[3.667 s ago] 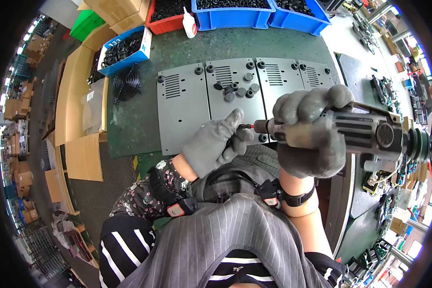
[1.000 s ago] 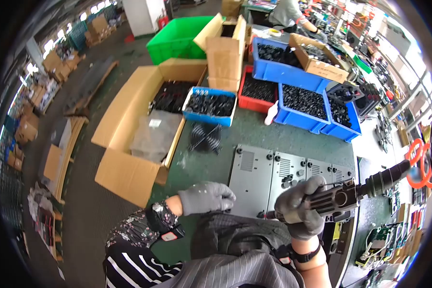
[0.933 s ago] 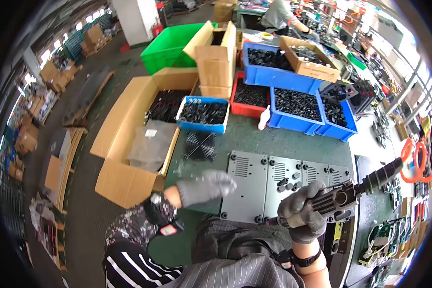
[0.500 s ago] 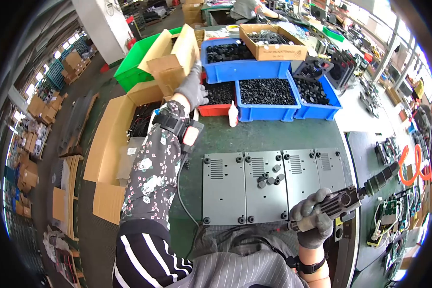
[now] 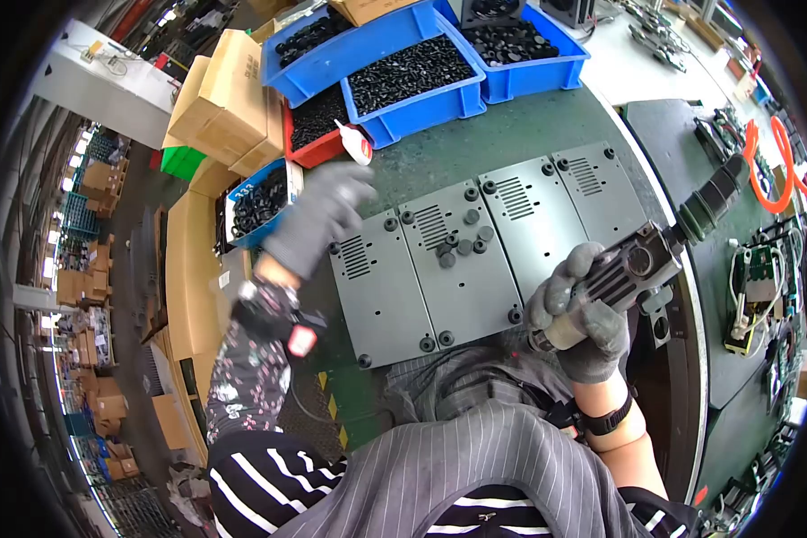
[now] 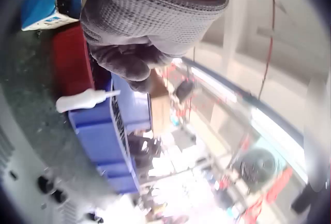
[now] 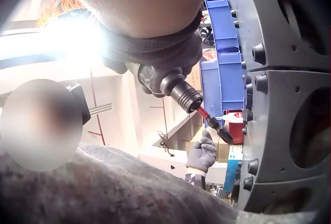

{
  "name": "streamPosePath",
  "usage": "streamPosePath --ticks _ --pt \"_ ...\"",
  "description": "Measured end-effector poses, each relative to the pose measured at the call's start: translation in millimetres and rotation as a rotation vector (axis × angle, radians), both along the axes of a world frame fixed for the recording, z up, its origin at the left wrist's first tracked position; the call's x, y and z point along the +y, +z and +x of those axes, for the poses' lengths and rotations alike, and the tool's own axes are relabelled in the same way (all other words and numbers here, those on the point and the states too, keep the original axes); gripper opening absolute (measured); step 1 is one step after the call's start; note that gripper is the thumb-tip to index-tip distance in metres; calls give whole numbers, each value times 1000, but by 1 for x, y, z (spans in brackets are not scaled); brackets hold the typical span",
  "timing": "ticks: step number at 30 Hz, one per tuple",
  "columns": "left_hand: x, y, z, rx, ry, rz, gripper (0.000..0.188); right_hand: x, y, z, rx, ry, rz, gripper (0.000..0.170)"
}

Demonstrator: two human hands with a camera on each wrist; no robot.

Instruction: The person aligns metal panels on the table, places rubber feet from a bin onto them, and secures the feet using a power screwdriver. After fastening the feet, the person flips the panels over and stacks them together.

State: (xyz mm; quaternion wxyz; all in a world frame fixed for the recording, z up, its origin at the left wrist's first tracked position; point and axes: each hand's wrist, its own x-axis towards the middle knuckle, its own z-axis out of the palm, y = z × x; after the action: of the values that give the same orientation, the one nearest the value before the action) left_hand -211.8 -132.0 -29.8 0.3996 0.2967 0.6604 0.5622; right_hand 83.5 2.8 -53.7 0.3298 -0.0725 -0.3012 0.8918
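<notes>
My right hand (image 5: 583,314), in a grey glove, grips a power screwdriver (image 5: 632,273) at the right front of the panels. In the right wrist view its bit (image 7: 216,125) has a red collar and sticks out free. My left hand (image 5: 318,220), gloved and blurred, is raised between the blue-and-white box and the left grey panel (image 5: 381,296). Its fingers (image 6: 121,61) look bent in the left wrist view; I cannot tell whether they hold anything. Grey panels with slots and black round feet lie side by side, several loose black feet (image 5: 464,247) on the second.
A white bottle (image 5: 354,143) leans by the red bin (image 5: 318,157). Blue bins (image 5: 421,99) of small black parts line the back. The blue-and-white box (image 5: 262,235) of black parts and an open carton (image 5: 193,296) stand left. An orange coiled hose (image 5: 767,166) hangs right.
My left hand left the screwdriver bit, reached out to the boxes at the back left, and has come back toward the panels. The right hand kept the power screwdriver. The head view tilted down again.
</notes>
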Motion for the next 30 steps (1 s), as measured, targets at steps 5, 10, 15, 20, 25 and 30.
streamPosePath --ticks 5,10,15,20,25,30 --pt "35 -33 91 1219 -322 -352 70 1 1 4 -27 1 -23 42" --pt "74 -26 113 1238 -438 -575 59 1 0 11 -26 -20 7 46" --pt "78 -42 108 1302 -498 -353 31 2 -1 18 -34 -26 -37 47" --pt "80 -43 100 1377 -637 -262 31 8 -2 22 -30 -50 -47 45" --pt "81 -41 100 1355 -672 -228 35 16 -4 23 3 -60 -62 43" --pt "91 -29 98 1269 -796 -246 33 22 -10 22 41 -47 -92 44"
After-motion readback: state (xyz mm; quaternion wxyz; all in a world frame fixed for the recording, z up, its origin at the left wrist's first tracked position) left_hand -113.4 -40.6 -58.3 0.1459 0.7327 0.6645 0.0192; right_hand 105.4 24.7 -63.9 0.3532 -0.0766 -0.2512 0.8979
